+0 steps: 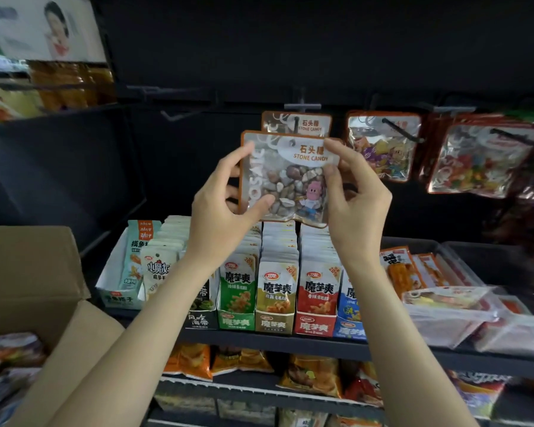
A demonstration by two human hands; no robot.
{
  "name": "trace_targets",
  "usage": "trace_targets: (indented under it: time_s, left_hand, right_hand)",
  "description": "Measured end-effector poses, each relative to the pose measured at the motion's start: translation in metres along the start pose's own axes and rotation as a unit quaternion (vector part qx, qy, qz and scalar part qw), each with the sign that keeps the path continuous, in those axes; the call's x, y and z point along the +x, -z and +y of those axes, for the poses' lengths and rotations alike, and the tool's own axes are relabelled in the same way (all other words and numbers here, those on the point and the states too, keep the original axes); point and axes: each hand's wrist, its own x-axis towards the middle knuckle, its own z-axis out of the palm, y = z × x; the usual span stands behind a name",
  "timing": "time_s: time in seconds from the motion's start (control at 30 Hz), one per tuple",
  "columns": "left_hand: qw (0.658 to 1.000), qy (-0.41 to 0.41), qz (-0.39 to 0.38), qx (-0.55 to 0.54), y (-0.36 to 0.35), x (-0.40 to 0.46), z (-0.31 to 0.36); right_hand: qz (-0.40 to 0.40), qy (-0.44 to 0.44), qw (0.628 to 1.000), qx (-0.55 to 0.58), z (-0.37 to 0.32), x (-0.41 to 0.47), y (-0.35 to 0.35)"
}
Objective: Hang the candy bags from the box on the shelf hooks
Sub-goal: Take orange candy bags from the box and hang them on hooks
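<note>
Both hands are holding one stone candy bag (285,177) up just in front of and slightly below the hook (297,124): the left hand (225,208) is pinching its lower left edge, the right hand (356,198) its upper right side. A matching hung bag (296,124) is already sitting on that hook (its header peeking out above). For a clean hang, the bag's hole should be lining up with the hook tip, staying level. The box (28,272) is sitting well left of the hook and below it.
</note>
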Motion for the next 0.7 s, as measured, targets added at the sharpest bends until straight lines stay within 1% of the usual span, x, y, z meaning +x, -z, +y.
trace_targets:
  time_s: [0.1, 0.17, 0.3, 0.37, 0.5, 0.6, 0.7]
  left_hand:
    - [1.000, 0.006, 0.006, 0.003, -0.005, 0.005, 0.000]
    - [1.000, 0.001, 0.008, 0.010, -0.006, 0.007, -0.002]
    - [1.000, 0.012, 0.004, 0.018, -0.010, 0.014, -0.007]
    - [0.999, 0.016, -0.007, 0.041, -0.013, 0.023, -0.012]
    - [0.989, 0.033, -0.058, 0.134, -0.024, 0.055, -0.025]
    - [0.978, 0.045, -0.106, 0.175, -0.036, 0.076, -0.037]
    - [0.969, 0.042, -0.115, 0.215, -0.052, 0.095, -0.054]
  right_hand:
    - [0.005, -0.015, 1.000, -0.008, 0.006, 0.004, -0.004]
    - [-0.008, -0.020, 1.000, -0.013, 0.008, 0.005, -0.004]
    - [-0.072, -0.018, 0.994, -0.077, 0.014, 0.005, -0.004]
    - [-0.107, -0.030, 0.987, -0.116, 0.019, 0.008, -0.007]
    - [-0.173, -0.032, 0.955, -0.240, 0.031, 0.028, -0.016]
    - [-0.210, -0.033, 0.924, -0.318, 0.041, 0.046, -0.024]
    - [-0.224, -0.035, 0.894, -0.385, 0.051, 0.063, -0.034]
